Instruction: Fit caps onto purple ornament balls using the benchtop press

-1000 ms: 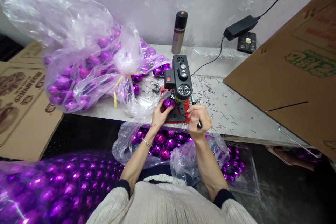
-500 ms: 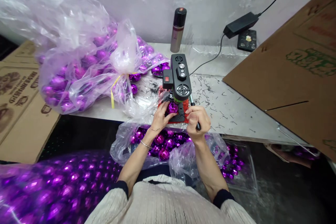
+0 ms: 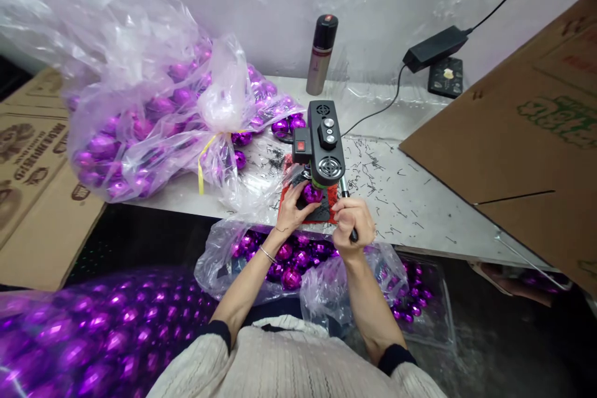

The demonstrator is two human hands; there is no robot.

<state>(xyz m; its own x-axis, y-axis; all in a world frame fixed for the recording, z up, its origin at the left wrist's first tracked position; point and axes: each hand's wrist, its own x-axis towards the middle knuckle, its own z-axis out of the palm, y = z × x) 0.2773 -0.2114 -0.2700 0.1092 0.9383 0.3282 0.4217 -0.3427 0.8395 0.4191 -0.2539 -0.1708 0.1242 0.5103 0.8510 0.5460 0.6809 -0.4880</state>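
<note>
Two-handed work at a small black bench machine (image 3: 326,143) on the tabletop (image 3: 396,211). The faceted purple ball (image 3: 313,193) lies below the front end of the machine, above the dark base plate (image 3: 319,216), with a red mat (image 3: 333,198) beneath. For sound handling, the ball would best be centred squarely under the green-rimmed part of the head and steadied by its sides with light, even pressure, since its shiny shell looks thin and may dent or slip. The fingertips should be kept low and clear of the underside of the head, and the lever (image 3: 344,185) worked smoothly, only while the ball sits steady. The clear plastic film (image 3: 261,193) close to the left of the base could catch and is best kept aside; the dark slivers (image 3: 368,165) strewn to the right are better kept off the plate. Pose: the left hand (image 3: 290,211) reaches in from the near left, its fingers curved around the far left side of the ball and its thumb against the near side, so that the ball is pinched between them. The right hand (image 3: 355,221) is closed in a fist round the lever's black grip (image 3: 354,236), whose lower end projects below the palm. Both forearms converge towards the machine, elbows apart, above an open bag of similar balls (image 3: 291,278).
</note>
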